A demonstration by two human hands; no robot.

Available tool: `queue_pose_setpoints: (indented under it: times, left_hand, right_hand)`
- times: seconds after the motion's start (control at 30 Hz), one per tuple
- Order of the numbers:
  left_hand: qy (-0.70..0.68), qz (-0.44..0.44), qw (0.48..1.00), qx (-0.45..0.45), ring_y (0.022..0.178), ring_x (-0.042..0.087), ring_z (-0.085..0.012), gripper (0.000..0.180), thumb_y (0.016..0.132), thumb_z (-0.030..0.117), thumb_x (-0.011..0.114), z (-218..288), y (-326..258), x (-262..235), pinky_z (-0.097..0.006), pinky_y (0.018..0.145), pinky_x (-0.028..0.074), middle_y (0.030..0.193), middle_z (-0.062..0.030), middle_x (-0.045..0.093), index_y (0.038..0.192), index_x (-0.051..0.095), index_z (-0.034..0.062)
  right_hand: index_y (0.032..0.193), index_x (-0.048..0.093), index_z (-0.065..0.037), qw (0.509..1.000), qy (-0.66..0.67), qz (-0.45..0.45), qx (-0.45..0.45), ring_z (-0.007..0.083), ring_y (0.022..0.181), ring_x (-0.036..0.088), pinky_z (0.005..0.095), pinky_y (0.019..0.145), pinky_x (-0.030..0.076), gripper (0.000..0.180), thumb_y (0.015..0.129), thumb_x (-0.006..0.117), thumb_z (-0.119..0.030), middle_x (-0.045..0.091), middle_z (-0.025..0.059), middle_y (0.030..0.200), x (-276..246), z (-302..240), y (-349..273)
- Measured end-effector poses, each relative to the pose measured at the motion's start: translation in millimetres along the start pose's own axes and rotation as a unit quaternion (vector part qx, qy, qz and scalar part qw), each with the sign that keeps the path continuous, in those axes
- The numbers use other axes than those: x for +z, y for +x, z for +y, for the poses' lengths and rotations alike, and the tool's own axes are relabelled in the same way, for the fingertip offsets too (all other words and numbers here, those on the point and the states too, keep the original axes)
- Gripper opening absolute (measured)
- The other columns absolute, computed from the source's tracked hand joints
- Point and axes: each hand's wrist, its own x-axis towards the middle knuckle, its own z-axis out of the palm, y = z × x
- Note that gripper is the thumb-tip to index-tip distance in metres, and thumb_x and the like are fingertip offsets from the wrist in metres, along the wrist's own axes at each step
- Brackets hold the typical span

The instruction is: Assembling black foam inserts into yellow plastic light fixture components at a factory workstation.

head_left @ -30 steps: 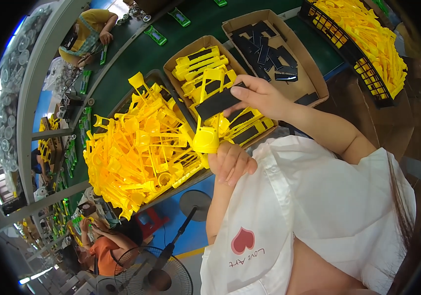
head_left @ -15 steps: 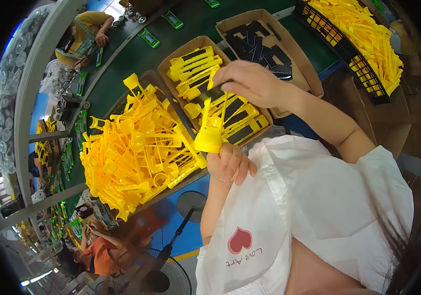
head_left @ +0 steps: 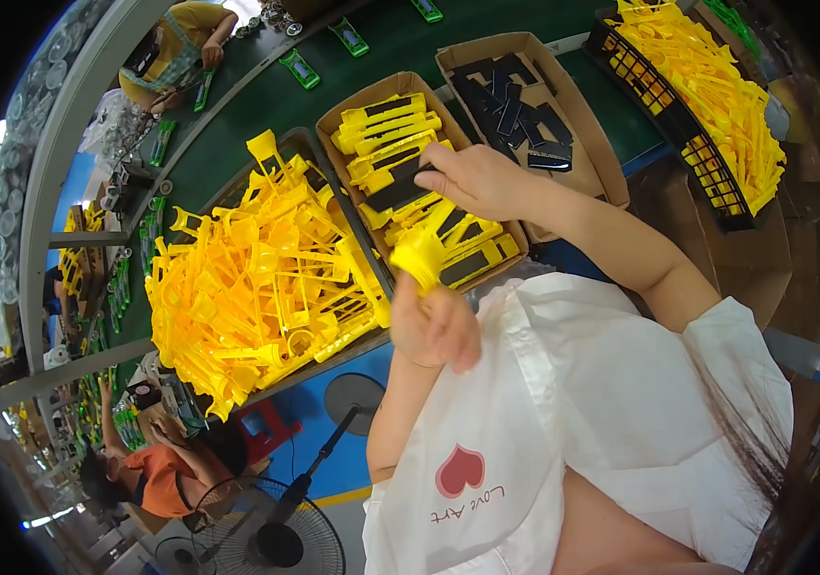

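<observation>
My left hand (head_left: 437, 326) is closed around a yellow plastic part (head_left: 419, 255) with a rounded, cup-like end; the picture is slightly smeared there. Above it, my right hand (head_left: 475, 179) pinches the end of a flat black strip (head_left: 396, 190) close to the far end of that part. Whether strip and part touch, I cannot tell. Beneath both hands lies a cardboard box (head_left: 331, 123) of yellow parts with black strips on them, set in rows. A second cardboard box (head_left: 594, 171), right of it, holds loose black strips.
Left of the box, loose yellow parts (head_left: 256, 278) overfill a dark bin. A black basket (head_left: 664, 120) of yellow parts stands far right. Green packages (head_left: 300, 70) lie on the green belt (head_left: 247, 110). Co-workers sit at far left (head_left: 175, 53) and lower left (head_left: 165, 479), near a fan (head_left: 276, 541).
My left hand has tilted the yellow part and come slightly nearer to me. My right hand has moved a little right and down, and the black strip has swung lower.
</observation>
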Motion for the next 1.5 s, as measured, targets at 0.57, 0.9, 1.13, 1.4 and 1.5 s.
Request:
queue_pose_setpoints:
  times: [0.57, 0.9, 1.13, 1.4, 1.5]
  left_hand:
    - [0.456, 0.369, 0.732, 0.347, 0.059, 0.053, -0.0107, 0.033, 0.079, 0.001, 0.053, 5.3, 14.6, 6.4, -0.019, 0.053, 0.042, 0.087, -0.0114, 0.057, 0.110, 0.041, -0.0029]
    - [0.431, 0.360, 0.728, 0.392, 0.058, 0.054, -0.0117, 0.024, 0.078, -0.001, 0.054, 0.5, 18.7, -0.6, -0.020, 0.055, 0.044, 0.078, -0.0101, 0.058, 0.101, 0.047, -0.0031]
    - [0.447, 0.387, 0.711, 0.380, 0.057, 0.054, -0.0107, 0.022, 0.078, -0.001, 0.054, 0.8, 18.6, 7.0, -0.020, 0.053, 0.043, 0.077, -0.0091, 0.058, 0.099, 0.047, -0.0036]
    - [0.459, 0.403, 0.707, 0.355, 0.054, 0.052, -0.0118, 0.020, 0.079, -0.002, 0.051, 1.5, 23.7, 5.8, -0.023, 0.054, 0.044, 0.071, -0.0087, 0.056, 0.098, 0.048, -0.0048]
    - [0.459, 0.394, 0.705, 0.370, 0.058, 0.057, -0.0128, 0.021, 0.081, -0.001, 0.046, 1.2, 20.5, 3.1, -0.022, 0.057, 0.047, 0.076, -0.0099, 0.058, 0.101, 0.048, -0.0055]
  right_hand:
    - [0.100, 0.040, -0.008, 0.862, 0.422, -0.067, 0.272, 0.0075, 0.037, 0.036, 0.0227, 0.040, 0.038, 0.014, 0.089, 0.037, -0.016, 0.040, -0.0007, 0.052, 27.0, -3.9, -38.1]
    - [0.099, 0.040, -0.007, 0.874, 0.391, -0.072, 0.279, 0.0080, 0.037, 0.037, 0.0226, 0.040, 0.038, 0.014, 0.089, 0.038, -0.016, 0.042, 0.0006, 0.054, 32.7, 2.4, -41.4]
    - [0.100, 0.040, -0.007, 0.873, 0.391, -0.071, 0.284, 0.0074, 0.038, 0.036, 0.0219, 0.039, 0.036, 0.014, 0.088, 0.039, -0.015, 0.043, 0.0010, 0.056, 33.9, -1.0, -40.0]
    - [0.100, 0.041, -0.008, 0.833, 0.448, -0.087, 0.313, 0.0063, 0.039, 0.034, 0.0209, 0.039, 0.035, 0.014, 0.089, 0.039, -0.016, 0.043, 0.0006, 0.057, 40.0, 7.5, -41.4]
    - [0.101, 0.041, -0.009, 0.855, 0.407, -0.075, 0.313, 0.0063, 0.039, 0.033, 0.0210, 0.040, 0.034, 0.014, 0.089, 0.038, -0.016, 0.041, -0.0001, 0.056, 34.9, 1.5, -40.9]
